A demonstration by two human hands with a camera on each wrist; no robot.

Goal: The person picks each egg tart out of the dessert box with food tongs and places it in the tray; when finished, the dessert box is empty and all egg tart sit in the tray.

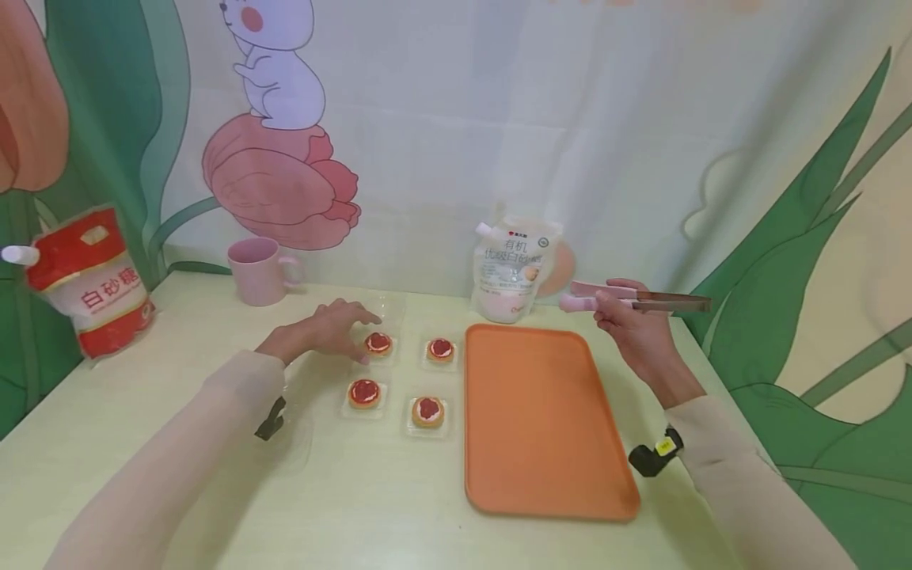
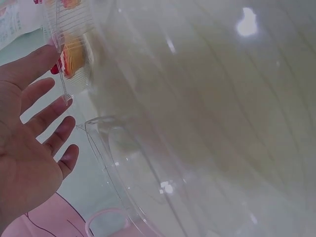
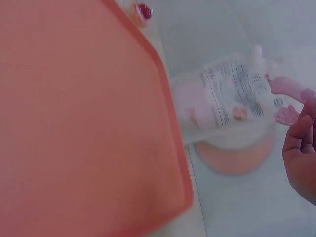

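Observation:
In the head view, small round tarts with red topping sit in clear plastic trays; the back-left tart (image 1: 378,343) is beside my left hand (image 1: 331,326). In the left wrist view, the left hand's spread fingers (image 2: 42,118) are at the edge of a clear plastic tray (image 2: 74,91); whether they touch it is unclear. A large transparent plastic sheet or lid (image 2: 197,118) fills much of that view. My right hand (image 1: 637,328) grips tongs (image 1: 606,294) with pink and brown parts, raised behind the orange tray (image 1: 541,419).
A white pouch with a spout (image 1: 509,273) stands behind the orange tray. A pink mug (image 1: 256,271) and a red-and-white bag (image 1: 96,285) stand at the back left. A front-left tart (image 1: 364,393) and two others (image 1: 427,411) (image 1: 440,349) lie left of the tray.

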